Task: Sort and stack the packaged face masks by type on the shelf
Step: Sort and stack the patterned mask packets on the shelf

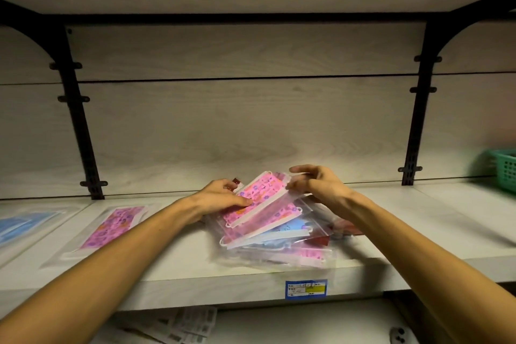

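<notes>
Gripping the top pink pack (258, 195) of a mixed pile (279, 237) on the shelf (181, 260), left hand (220, 198) and right hand (318, 184) curl fingers round its ends.

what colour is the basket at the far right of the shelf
Green, a plastic mesh basket, partly cut off at the right edge of the head view.

"What can't be seen well?"

"The green basket (504, 169) is blurry and cut off at the right edge. The blue mask pack (19, 227) runs off the left edge."

"And the pile (275, 234)?"

"Its lower packs are mostly covered (only bits of blue and red peek out). The price label (306, 289) has writing too small to read."
</notes>
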Demonstrator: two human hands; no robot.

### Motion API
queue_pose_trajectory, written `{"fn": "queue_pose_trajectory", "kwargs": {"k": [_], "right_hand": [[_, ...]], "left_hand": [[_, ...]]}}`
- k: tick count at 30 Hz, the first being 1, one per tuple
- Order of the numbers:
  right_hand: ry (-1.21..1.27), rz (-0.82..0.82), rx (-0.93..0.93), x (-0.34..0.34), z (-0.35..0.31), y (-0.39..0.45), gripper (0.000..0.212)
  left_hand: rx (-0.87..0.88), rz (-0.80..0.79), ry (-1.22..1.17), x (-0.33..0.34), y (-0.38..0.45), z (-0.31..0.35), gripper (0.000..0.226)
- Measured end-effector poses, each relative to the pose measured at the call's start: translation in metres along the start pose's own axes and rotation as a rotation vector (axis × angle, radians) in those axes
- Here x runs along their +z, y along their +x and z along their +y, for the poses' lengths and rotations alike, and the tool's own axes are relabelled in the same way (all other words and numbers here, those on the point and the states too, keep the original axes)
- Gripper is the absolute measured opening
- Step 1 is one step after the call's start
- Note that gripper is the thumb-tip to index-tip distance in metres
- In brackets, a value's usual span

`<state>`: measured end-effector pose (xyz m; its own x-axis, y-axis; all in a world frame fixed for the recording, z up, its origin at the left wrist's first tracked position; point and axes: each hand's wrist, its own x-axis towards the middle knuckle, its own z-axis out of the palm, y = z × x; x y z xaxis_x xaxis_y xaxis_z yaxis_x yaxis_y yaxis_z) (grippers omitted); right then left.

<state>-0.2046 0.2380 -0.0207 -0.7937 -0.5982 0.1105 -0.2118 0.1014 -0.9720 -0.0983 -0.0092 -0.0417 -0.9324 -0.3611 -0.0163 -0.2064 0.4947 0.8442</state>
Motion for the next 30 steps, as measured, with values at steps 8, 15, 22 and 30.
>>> {"fn": "queue_pose_trajectory", "kwargs": {"k": [8, 15, 22, 30], "right_hand": [[0.279, -0.147, 0.021, 0.002, 0.002, -0.002, 0.059], [0.467, -0.127, -0.047, 0.028, -0.018, 0.008, 0.068], [0.583, -0.130, -0.057, 0.089, -0.054, 0.004, 0.068], [0.424, -0.171, 0.003, 0.176, -0.057, 0.003, 0.032]], "left_hand": [[-0.017, -0.065, -0.070, -0.014, -0.004, -0.004, 0.088], [0.022, 0.035, -0.322, -0.024, -0.032, -0.010, 0.072], [0.020, 0.014, -0.401, -0.058, -0.085, -0.024, 0.040], [-0.061, 0.456, -0.395, -0.134, -0.123, -0.067, 0.026]]}}
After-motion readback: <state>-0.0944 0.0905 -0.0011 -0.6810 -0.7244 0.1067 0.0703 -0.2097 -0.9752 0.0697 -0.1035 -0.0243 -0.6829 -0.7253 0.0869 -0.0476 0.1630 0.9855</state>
